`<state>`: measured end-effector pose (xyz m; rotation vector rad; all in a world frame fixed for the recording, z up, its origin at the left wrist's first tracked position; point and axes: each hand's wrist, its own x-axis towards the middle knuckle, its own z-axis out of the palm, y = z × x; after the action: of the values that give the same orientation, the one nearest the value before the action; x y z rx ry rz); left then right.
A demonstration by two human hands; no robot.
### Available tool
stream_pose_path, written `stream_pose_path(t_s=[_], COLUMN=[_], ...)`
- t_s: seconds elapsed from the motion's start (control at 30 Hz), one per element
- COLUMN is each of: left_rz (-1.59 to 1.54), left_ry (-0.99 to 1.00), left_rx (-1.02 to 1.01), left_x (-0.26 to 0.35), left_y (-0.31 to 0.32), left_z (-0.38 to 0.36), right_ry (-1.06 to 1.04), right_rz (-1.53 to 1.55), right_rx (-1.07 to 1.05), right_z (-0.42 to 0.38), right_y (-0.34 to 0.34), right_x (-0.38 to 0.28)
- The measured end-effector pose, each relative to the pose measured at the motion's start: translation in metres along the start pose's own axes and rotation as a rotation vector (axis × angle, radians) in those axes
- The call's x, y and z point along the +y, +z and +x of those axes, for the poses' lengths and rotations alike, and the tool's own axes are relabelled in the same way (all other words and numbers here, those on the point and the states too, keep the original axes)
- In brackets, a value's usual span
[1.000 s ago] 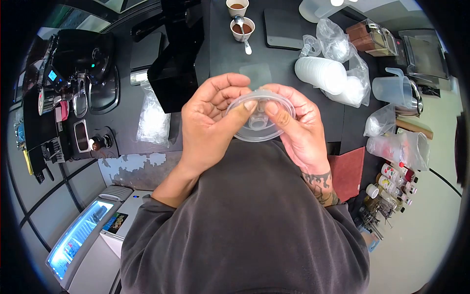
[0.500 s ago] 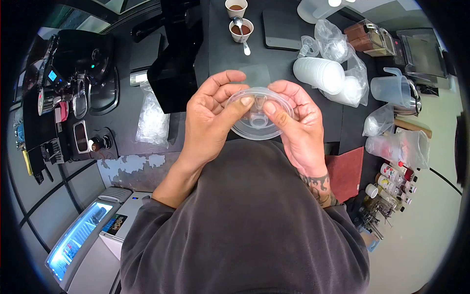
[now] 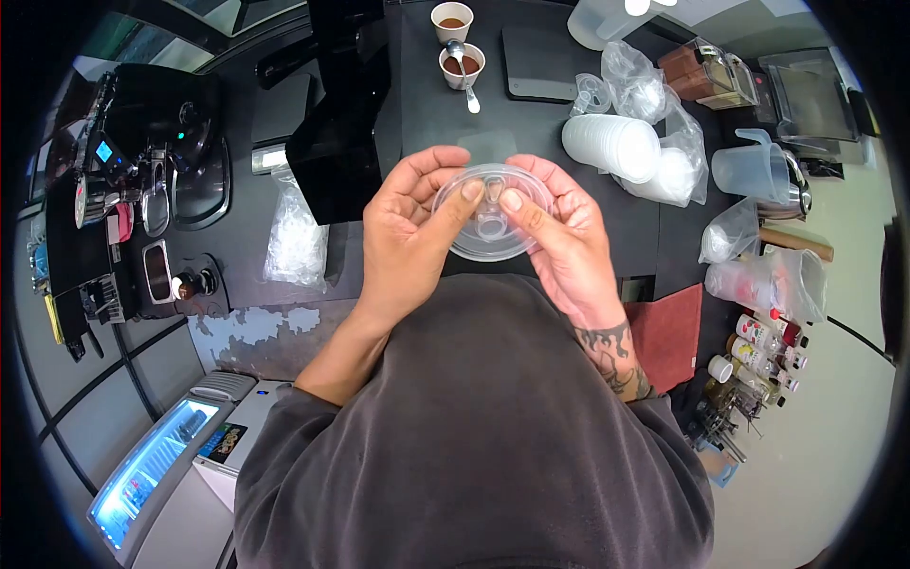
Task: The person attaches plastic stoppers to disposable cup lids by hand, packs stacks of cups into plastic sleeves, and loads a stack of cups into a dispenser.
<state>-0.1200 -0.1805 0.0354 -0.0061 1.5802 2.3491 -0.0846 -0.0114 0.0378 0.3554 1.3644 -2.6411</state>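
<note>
Between both hands is a clear plastic cup lid [image 3: 491, 245], round and with a moulded shape at its centre. My left hand [image 3: 409, 223] grips its left side, the thumb lying on top near the middle. On the right side, my right hand [image 3: 569, 232] holds it the same way, thumb tip close to the other thumb. The remaining fingers curl round and partly behind the lid, so their tips are partly hidden. Beyond the hands, two paper cups [image 3: 451, 21] with brown contents stand on the black counter; a spoon [image 3: 463, 68] rests across the nearer one.
Stacked plastic cups [image 3: 611, 147] lie to the right beside plastic bags [image 3: 633, 81]. A flat black scale [image 3: 538, 63] sits behind them. At left are a black coffee machine [image 3: 156, 133] and a clear bag [image 3: 296, 237]. A brown cloth [image 3: 666, 337] hangs at the right edge.
Both hands have shifted slightly left with the lid, the right hand more so. The right thumb has moved toward the lid's centre, closer to the left thumb.
</note>
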Motion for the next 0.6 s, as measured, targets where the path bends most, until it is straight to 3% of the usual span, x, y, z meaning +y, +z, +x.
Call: stream_pose_path(t_s=[0.1, 0.5, 0.6], left_rz=[0.036, 0.089, 0.138], left_ry=[0.038, 0.062, 0.136], left_rx=[0.004, -0.056, -0.032], left_x=[-0.009, -0.009, -0.011], left_y=[-0.001, -0.003, -0.003], left_z=[0.001, -0.01, -0.01], right_ry=[-0.071, 0.085, -0.011], right_rz=[-0.055, -0.036, -0.139], right_rx=[0.055, -0.011, 0.002], right_z=[0.002, -0.005, -0.003], right_y=[0.01, 0.001, 0.005], right_x=[0.004, -0.002, 0.0])
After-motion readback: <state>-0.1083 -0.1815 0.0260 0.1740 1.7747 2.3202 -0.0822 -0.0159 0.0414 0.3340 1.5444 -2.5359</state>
